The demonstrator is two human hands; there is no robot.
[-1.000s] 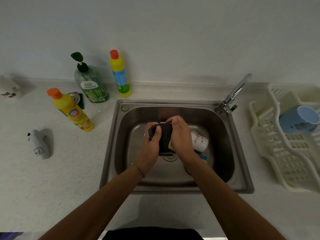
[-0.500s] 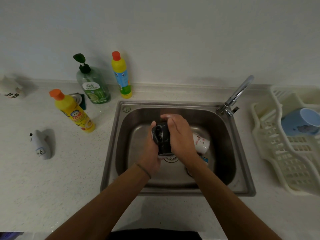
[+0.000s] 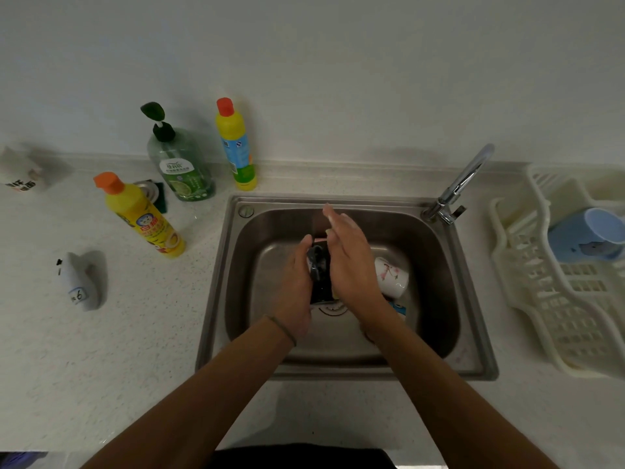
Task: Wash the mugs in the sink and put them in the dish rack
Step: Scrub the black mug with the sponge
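1. Since a moment ago, the right hand (image 3: 351, 265) has opened up: its fingers (image 3: 333, 216) were wrapped over the black mug (image 3: 319, 275), and now they stick out almost straight, past the top of the mug. The palm lies against the mug's side, and a bit of yellow, maybe a sponge, peeks out under it.
2. The black mug is up in the air over the middle of the sink (image 3: 341, 365). The left hand (image 3: 296, 282) holds it from the left side, with the thumb curled over the top.
3. The mug looks wet and a little soapy, so I think it could slip. Only one hand truly grips it now. If it slides out, it could bang the steel bottom or hit the white mug (image 3: 392, 275) lying just beside it on the right, and one of them might chip.
4. The white mug with pink flowers lies on its side in the sink and still needs a wash, I think. Something blue shows just under the right wrist, but I cannot tell what it is.
5. The tap (image 3: 463, 181) stands at the back right corner, between the sink and the dish rack (image 3: 554, 319). A mug carried to the rack could bump it.
6. A blue mug (image 3: 588, 236) already lies in the rack.
7. Three soap bottles stand on the surface (image 3: 101, 367) to the left, well away.
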